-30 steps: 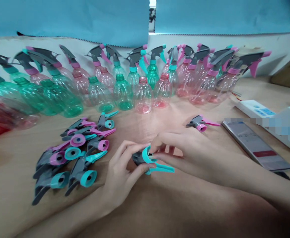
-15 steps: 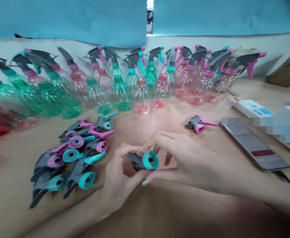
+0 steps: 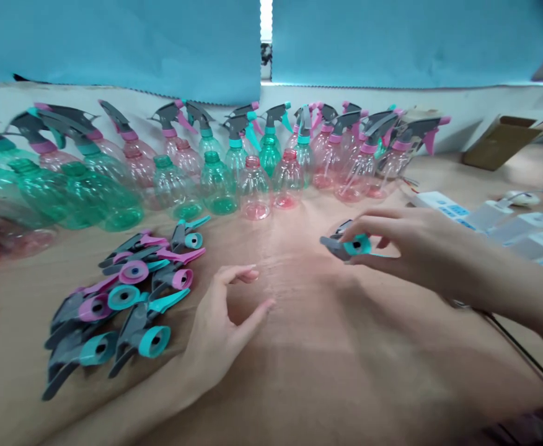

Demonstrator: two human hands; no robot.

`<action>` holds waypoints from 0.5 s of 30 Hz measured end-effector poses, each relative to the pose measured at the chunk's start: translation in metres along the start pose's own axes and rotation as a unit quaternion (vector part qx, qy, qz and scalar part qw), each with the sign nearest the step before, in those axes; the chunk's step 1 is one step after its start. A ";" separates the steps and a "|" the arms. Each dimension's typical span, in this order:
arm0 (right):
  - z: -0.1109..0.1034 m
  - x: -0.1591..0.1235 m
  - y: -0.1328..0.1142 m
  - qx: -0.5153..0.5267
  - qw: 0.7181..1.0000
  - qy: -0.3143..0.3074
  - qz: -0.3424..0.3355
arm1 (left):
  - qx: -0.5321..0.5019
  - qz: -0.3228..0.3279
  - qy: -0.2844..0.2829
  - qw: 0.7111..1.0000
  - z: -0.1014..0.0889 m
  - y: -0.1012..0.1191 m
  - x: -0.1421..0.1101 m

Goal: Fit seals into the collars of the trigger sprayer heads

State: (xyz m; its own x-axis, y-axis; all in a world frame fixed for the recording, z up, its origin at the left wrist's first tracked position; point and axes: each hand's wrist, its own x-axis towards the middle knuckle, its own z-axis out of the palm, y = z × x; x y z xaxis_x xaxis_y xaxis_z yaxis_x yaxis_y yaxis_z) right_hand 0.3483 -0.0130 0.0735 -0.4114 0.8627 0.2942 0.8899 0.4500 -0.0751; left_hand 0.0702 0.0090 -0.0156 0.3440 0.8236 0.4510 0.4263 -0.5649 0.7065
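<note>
This looks like a small assembly workshop, since the table (image 3: 290, 371) carries many matching green and pink bottles (image 3: 255, 193), some topped with trigger sprayers (image 3: 278, 115) and others open-necked, near a heap of loose sprayer heads (image 3: 123, 297).

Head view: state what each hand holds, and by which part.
The right hand pinches a spray head by its gray body, beside the turquoise collar. The left hand is open, holding nothing.

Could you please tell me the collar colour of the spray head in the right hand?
The collar is turquoise, seen best in the head view.
</note>
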 end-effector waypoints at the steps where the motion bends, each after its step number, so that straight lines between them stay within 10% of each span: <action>1: 0.001 -0.006 0.009 -0.027 0.999 -0.017 -0.003 | 0.007 0.001 -0.003 1.000 0.000 0.000 0.000; 15: 0.056 -0.052 0.007 -0.094 0.995 -0.043 0.009 | 0.080 0.114 -0.062 0.988 -0.006 0.014 -0.007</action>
State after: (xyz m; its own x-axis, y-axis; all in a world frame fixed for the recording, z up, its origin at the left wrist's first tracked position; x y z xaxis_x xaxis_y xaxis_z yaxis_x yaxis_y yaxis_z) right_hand 0.3647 -0.0419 0.0040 -0.4026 0.8908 0.2106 0.9153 0.3893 0.1030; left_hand 0.0685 -0.0044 -0.0057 0.5431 0.6664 0.5109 0.4495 -0.7446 0.4935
